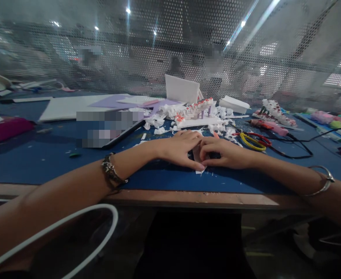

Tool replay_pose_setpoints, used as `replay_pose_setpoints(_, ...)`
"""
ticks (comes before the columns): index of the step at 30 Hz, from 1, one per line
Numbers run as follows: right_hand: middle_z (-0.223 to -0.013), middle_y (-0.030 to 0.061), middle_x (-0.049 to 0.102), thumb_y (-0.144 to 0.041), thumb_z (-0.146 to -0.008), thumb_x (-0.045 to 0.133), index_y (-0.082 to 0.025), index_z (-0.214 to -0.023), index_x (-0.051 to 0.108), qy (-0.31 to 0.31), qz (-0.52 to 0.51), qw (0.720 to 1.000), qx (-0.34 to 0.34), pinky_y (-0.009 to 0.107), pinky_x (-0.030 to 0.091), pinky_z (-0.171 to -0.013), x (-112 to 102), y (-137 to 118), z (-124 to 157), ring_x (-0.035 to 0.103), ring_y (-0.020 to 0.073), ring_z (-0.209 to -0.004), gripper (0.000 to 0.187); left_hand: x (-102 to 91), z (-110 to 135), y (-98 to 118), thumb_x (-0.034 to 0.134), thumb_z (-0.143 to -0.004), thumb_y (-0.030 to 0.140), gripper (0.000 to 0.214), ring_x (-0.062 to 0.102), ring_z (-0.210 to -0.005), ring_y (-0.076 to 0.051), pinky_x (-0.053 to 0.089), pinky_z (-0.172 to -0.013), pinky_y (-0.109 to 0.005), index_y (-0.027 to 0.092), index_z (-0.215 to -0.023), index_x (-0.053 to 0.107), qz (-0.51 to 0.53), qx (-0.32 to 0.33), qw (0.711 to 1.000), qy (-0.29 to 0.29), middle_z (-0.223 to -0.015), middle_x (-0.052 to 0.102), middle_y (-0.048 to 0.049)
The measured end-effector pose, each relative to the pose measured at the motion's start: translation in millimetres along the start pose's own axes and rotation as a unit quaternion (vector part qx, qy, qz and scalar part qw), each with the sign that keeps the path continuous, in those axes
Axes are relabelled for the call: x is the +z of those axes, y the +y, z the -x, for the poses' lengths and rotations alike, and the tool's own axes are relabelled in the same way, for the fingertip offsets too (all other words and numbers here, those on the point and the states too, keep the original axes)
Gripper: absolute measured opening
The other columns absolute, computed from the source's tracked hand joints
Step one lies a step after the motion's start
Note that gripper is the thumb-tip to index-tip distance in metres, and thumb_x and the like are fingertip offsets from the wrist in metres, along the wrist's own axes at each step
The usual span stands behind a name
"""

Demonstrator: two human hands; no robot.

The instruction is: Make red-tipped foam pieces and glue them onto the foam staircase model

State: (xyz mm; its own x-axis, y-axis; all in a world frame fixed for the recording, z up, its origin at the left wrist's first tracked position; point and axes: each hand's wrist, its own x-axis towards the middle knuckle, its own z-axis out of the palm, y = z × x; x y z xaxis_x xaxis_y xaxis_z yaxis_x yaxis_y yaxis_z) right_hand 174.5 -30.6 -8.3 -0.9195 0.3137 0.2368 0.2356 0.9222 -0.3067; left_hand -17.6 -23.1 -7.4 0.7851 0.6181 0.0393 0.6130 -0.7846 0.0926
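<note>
My left hand [180, 149] lies low over the blue table, its fingers stretched forward and its thumb apart, the thumb tip touching the near end of a small pale strip [197, 153]. Opposite it, my right hand [227, 153] has its fingers curled and pinched on that same strip. The hands partly cover the strip, so I cannot tell whether it is paper or foam. Just beyond the hands stands a small white model [199, 108] with red bits and purple posts. White scraps [155, 121] lie around it.
A phone or tablet [124, 133] lies left of the model, before white and purple sheets [71, 106]. At right are scissors with yellow and red handles [253, 141], a pink glue gun [271, 127] with a black cord, and another white model [273, 112]. A perforated screen [147, 69] stands behind.
</note>
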Motion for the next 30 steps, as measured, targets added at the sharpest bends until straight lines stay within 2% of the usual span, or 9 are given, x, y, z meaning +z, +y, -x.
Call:
replay_pose_setpoints(8, -0.089, 0.0049, 0.051, -0.028, -0.083, 0.052, -0.014, -0.071, 0.053, -0.002, 0.006, 1.000, 0.014, 0.026, 0.037, -0.079, 1, -3, 0, 0.046, 0.0111, -0.084, 0.019, -1.3, 1, 3, 0.050, -0.061, 0.071, 0.075, 0.040, -0.101, -0.027, 0.030, -0.093, -0.043, 0.014, -0.110, 0.044, -0.003, -0.007, 1.000, -0.002, -0.112, 0.046, -0.0127)
replay_pose_setpoints(12, -0.087, 0.0041, 0.053, -0.025, -0.081, 0.055, -0.014, -0.074, 0.053, 0.002, 0.007, 1.000, 0.022, 0.024, 0.039, -0.074, 1, -4, -1, 0.047, 0.0107, -0.080, 0.012, -1.1, 1, 3, 0.051, -0.061, 0.070, 0.073, 0.040, -0.102, -0.027, 0.029, -0.094, -0.043, 0.016, -0.110, 0.043, 0.004, -0.007, 1.000, -0.005, -0.113, 0.046, -0.0117)
replay_pose_setpoints(17, -0.093, 0.0055, 0.055, -0.025, -0.081, 0.055, -0.015, -0.075, 0.060, 0.019, 0.020, 0.999, -0.027, 0.027, 0.039, -0.085, -3, -5, 1, 0.050, 0.0125, -0.091, 0.012, -2.8, 1, 4, 0.050, -0.059, 0.072, 0.077, 0.039, -0.102, -0.028, 0.030, -0.093, -0.041, 0.015, -0.110, 0.043, -0.002, -0.019, 1.000, -0.016, -0.111, 0.045, -0.0114)
replay_pose_setpoints(21, -0.092, 0.0059, 0.057, -0.030, -0.078, 0.059, -0.016, -0.078, 0.063, 0.008, 0.007, 0.999, -0.045, 0.027, 0.039, -0.088, -5, -4, 4, 0.051, 0.0129, -0.095, 0.015, -4.1, 2, 1, 0.050, -0.060, 0.072, 0.081, 0.037, -0.106, -0.029, 0.027, -0.095, -0.042, 0.016, -0.117, 0.040, -0.007, 0.005, 1.000, -0.028, -0.116, 0.043, -0.0125)
replay_pose_setpoints(25, -0.094, 0.0059, 0.057, -0.033, -0.077, 0.061, -0.016, -0.078, 0.063, -0.003, 0.013, 1.000, -0.026, 0.030, 0.040, -0.088, -4, -8, 4, 0.052, 0.0147, -0.096, 0.017, -5.1, 5, -8, 0.053, -0.058, 0.071, 0.089, 0.034, -0.111, -0.029, 0.024, -0.098, -0.041, 0.022, -0.129, 0.031, 0.000, 0.043, 0.998, -0.047, -0.123, 0.040, -0.0104)
replay_pose_setpoints(30, -0.088, 0.0057, 0.058, -0.033, -0.077, 0.060, -0.016, -0.077, 0.062, 0.007, 0.029, 0.999, -0.021, 0.028, 0.041, -0.082, -1, -13, 2, 0.053, 0.0136, -0.087, 0.018, -7.4, 6, -11, 0.058, -0.056, 0.069, 0.095, 0.033, -0.114, -0.031, 0.023, -0.099, -0.043, 0.024, -0.134, 0.026, 0.011, 0.058, 0.997, -0.050, -0.125, 0.040, -0.0109)
